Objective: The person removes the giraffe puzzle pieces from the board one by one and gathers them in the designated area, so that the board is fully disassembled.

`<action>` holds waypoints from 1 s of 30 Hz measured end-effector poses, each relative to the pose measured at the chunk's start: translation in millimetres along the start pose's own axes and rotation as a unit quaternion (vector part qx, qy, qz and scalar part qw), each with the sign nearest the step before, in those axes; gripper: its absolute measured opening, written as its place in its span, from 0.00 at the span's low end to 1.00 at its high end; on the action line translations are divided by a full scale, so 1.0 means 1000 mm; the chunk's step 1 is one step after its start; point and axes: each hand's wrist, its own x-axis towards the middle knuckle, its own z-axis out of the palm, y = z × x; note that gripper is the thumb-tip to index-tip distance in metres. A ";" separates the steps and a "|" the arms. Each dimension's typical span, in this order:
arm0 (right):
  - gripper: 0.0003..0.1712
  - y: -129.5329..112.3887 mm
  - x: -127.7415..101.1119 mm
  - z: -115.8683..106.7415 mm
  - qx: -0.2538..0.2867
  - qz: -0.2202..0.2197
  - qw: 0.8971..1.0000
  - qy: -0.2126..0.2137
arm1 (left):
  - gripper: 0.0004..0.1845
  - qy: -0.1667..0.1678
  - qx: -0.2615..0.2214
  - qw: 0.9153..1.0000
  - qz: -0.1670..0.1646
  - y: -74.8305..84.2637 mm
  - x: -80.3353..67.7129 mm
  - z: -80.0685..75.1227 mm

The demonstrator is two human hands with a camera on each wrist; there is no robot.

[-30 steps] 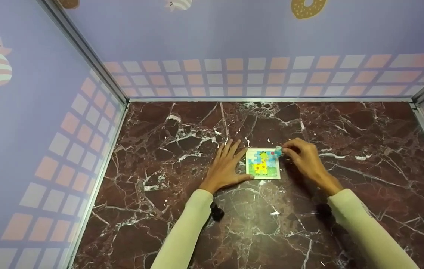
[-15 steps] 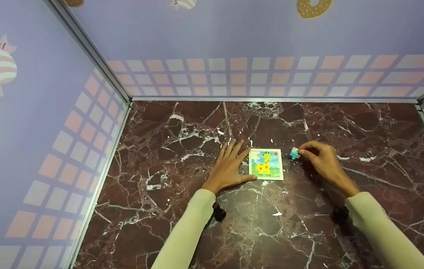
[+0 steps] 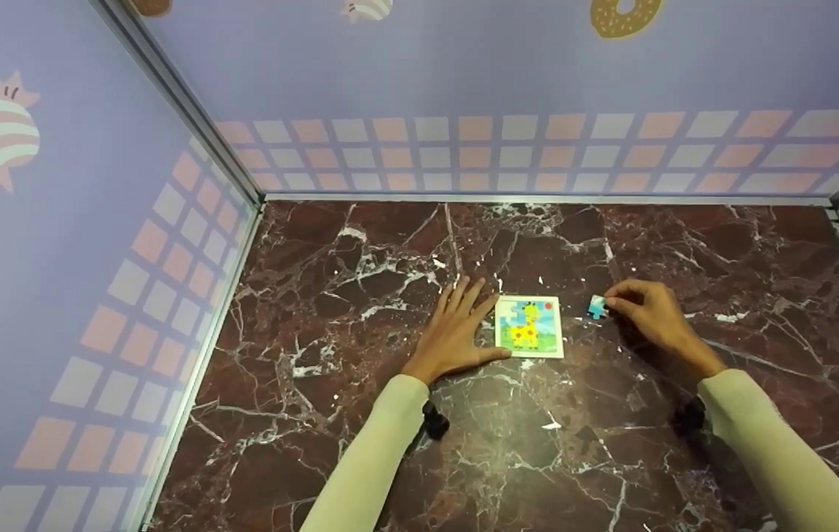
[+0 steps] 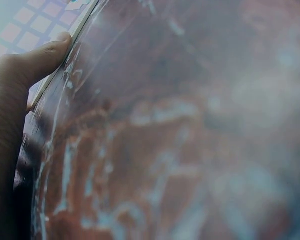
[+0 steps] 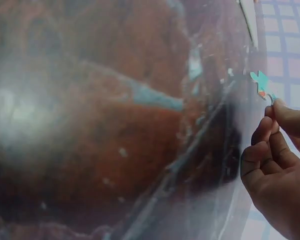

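- The right hand has its thumb and forefinger brought together, pinching the edge of a small light-blue and white jigsaw piece; its other fingers are curled in towards the palm.
- That piece is to the right of the puzzle, near it but apart; whether it touches the table is hard to tell.
- The left hand is spread wide, fingers extended and grasping nothing, with the thumb at the lower-left corner of a square, white-rimmed giraffe jigsaw board and the forefinger at its upper-left corner.
- The board lies face up between the two hands, showing a yellow giraffe with red spots on blue and green, a red dot at upper right and a bare white jigsaw-shaped patch at upper left.
- Pale yellow-green sleeves, left and right, cover both forearms.
- Beneath everything is a dark red-brown, white-veined marble-patterned table.
- Beyond its far edge rises a lavender wall with pink and white squares.
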 end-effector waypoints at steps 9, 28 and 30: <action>0.03 0.000 -0.001 0.009 -0.066 -0.021 0.998 -0.011 | 0.59 0.000 0.004 1.000 0.000 -0.001 -0.001 0.000; 0.02 -0.001 0.000 0.013 -0.090 -0.048 0.994 -0.025 | 0.59 -0.003 -0.001 1.000 0.000 -0.001 0.000 0.002; 0.03 -0.001 0.000 0.015 -0.092 -0.051 0.994 -0.018 | 0.59 -0.003 -0.001 1.000 -0.001 -0.002 0.000 0.002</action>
